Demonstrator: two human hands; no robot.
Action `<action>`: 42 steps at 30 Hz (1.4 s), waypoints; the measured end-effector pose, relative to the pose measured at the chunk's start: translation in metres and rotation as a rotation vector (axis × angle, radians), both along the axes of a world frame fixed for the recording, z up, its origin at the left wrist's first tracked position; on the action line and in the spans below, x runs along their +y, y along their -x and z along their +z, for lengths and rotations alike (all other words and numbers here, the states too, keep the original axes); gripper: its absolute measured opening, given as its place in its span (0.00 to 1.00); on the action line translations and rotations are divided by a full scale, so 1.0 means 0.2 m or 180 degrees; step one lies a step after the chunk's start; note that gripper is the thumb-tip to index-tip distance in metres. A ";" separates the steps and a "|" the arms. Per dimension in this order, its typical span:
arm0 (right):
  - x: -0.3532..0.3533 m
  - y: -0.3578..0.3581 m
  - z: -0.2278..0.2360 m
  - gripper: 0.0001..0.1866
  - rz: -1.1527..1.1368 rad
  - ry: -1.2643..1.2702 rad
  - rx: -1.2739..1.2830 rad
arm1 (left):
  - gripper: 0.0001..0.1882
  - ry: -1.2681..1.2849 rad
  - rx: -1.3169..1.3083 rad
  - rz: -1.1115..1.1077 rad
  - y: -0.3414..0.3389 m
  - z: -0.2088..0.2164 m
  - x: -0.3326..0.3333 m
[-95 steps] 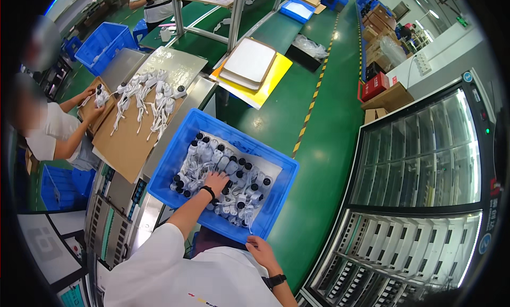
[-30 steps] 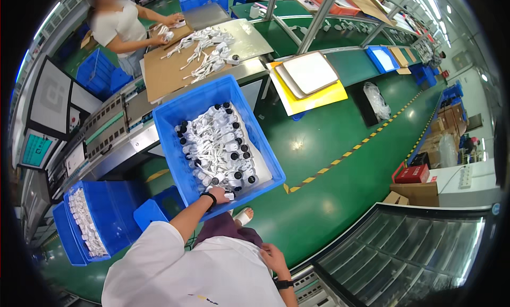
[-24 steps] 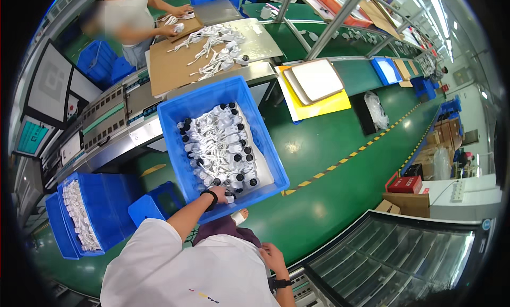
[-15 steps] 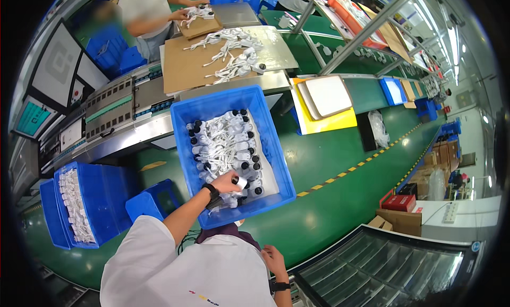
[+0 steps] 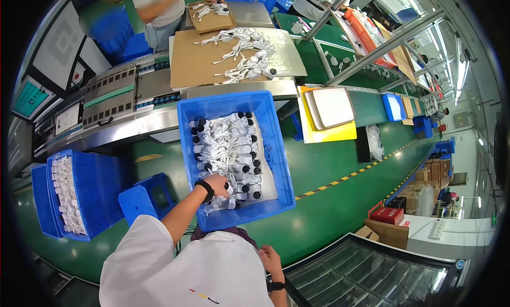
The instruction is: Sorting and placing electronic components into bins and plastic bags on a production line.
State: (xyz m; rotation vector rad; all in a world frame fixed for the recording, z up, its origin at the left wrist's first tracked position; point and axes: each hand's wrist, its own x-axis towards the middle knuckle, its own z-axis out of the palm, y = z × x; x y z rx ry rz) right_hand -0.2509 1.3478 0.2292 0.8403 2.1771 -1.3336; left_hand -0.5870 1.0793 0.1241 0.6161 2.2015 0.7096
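bin (image 5: 249,217) surrounds left hand (image 5: 216,185), room rightward

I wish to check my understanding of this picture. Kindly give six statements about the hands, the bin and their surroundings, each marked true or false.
1. The left hand is inside the bin. True.
2. The right hand is inside it too. False: the right hand is outside, near the shirt.
3. The bin holds white devices with cords. True.
4. The yellow sheet is left of the bin. False: the yellow sheet is right of it.
5. Devices also lie on cardboard. True.
6. Only one wrist wears a band. False: both do.
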 end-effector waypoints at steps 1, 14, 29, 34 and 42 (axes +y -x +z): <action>0.00 0.00 0.00 0.19 0.0004 -0.0037 0.0013 | 0.30 0.0002 -0.0672 0.0068 0.05 0.20 0.01; -0.04 0.04 -0.03 0.21 0.0071 -0.0056 0.0087 | 0.21 -0.1215 -0.3706 0.4239 -0.44 -0.65 0.12; 0.35 0.28 0.15 0.20 0.0353 -0.0513 0.0104 | 0.30 0.1622 -0.1211 0.0270 -0.68 -1.42 0.16; 0.71 0.61 0.15 0.20 0.0528 -0.0493 0.0432 | 0.32 0.1574 -0.1185 0.0239 -0.60 -1.26 0.12; 1.36 1.51 -0.26 0.22 0.0554 0.0018 0.0911 | 0.34 0.1990 -0.1150 0.1279 -0.43 -0.46 0.15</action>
